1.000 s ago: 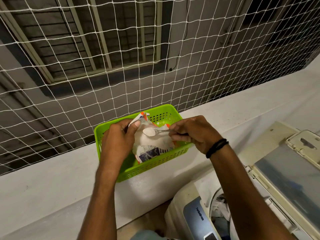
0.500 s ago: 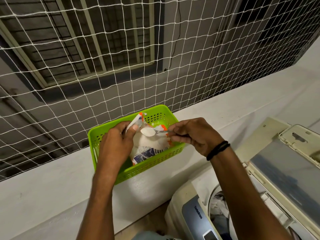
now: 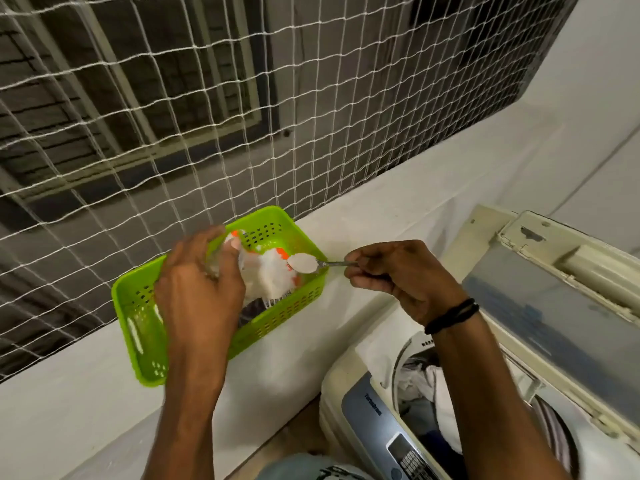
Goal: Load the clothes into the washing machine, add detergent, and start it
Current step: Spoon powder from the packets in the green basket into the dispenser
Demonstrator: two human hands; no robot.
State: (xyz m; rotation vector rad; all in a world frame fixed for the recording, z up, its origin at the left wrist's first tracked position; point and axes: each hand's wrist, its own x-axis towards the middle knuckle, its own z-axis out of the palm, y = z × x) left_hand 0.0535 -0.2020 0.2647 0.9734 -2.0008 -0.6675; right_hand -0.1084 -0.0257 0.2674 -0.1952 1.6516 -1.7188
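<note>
A white and orange detergent packet (image 3: pixel 268 275) stands in a green plastic basket (image 3: pixel 138 327) on the white ledge. My left hand (image 3: pixel 197 289) grips the packet's top left corner. My right hand (image 3: pixel 398 275) holds a metal spoon (image 3: pixel 304 263) heaped with white powder, its bowl just above the basket's right rim. The top-loading washing machine (image 3: pixel 363 407) sits at the lower right with its lid (image 3: pixel 554 306) raised. Clothes (image 3: pixel 429 386) lie in its drum.
A white rope net (image 3: pixel 242 116) spans the opening behind the ledge, with a barred window beyond it. The white ledge (image 3: pixel 398 202) runs from lower left to upper right. The machine's control panel (image 3: pixel 405 455) faces me at the bottom.
My right hand has drawn the loaded spoon out of the packet and rightwards, past the basket's rim. The left hand keeps its hold on the packet. The view has shifted toward the machine.
</note>
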